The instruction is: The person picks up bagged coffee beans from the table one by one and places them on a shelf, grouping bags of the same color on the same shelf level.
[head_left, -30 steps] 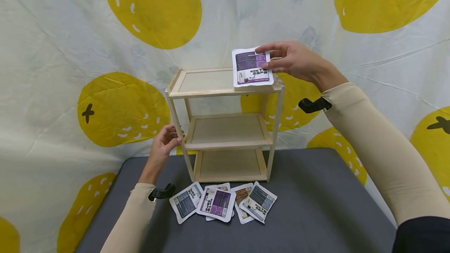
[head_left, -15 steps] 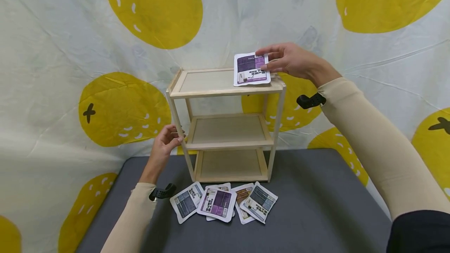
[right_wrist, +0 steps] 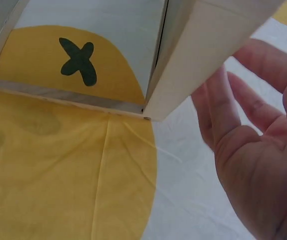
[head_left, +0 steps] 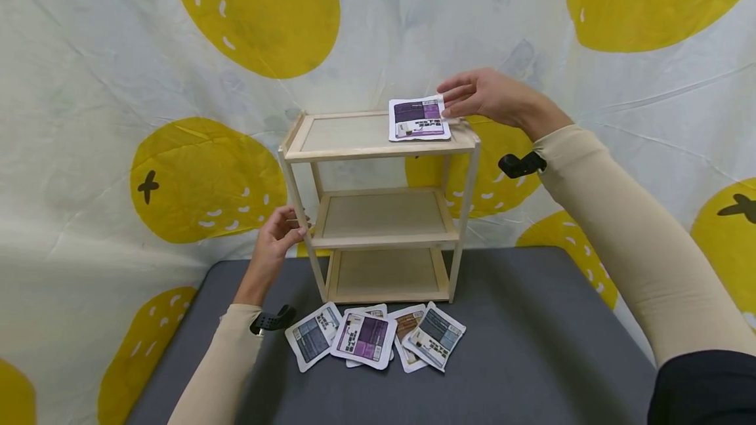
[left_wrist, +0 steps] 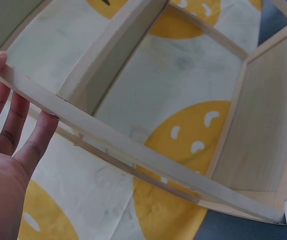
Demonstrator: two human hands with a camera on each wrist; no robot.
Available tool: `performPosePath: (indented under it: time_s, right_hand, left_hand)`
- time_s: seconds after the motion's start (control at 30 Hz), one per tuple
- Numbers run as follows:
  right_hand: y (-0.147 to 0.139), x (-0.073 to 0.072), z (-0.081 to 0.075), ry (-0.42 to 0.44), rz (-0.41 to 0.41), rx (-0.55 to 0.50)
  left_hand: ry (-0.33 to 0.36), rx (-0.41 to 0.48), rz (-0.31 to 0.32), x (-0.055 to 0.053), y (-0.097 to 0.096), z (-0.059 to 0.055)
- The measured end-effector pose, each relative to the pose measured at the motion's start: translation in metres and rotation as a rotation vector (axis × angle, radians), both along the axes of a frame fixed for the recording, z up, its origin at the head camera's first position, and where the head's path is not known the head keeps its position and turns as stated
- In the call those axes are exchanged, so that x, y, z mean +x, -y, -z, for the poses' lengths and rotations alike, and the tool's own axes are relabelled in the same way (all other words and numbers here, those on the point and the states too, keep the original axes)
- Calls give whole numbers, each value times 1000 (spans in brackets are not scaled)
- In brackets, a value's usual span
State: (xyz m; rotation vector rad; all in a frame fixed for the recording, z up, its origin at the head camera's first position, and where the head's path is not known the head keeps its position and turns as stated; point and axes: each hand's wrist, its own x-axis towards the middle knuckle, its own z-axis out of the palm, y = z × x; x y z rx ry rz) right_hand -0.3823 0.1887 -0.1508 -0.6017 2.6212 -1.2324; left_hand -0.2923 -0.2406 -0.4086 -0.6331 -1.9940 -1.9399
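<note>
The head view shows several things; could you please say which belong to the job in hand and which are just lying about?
Probably the job:
- purple packet by the right hand
- wooden rack, held by the left hand
- packets on the grey table

Just surroundings:
- yellow-patterned cloth
- black wristbands

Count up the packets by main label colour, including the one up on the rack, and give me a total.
Purple: 2, top-shelf packet and middle packet
Blue-grey: 2, left packet and right packet
Brown: 1, brown packet, partly covered
Mostly hidden, colour unclear: 1, packet under the middle one
Total: 6
</note>
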Motion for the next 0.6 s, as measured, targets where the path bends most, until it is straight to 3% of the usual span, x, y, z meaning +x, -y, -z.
performPosePath:
  time_s: [0.3,0.6]
  right_hand:
    - [-8,9,-1,-96,30,10]
    - [-12,33,2,-152,-35,-75]
  left_hand:
    - [15,7,-6,0,0,0]
    - [14,6,-2,3,0,0]
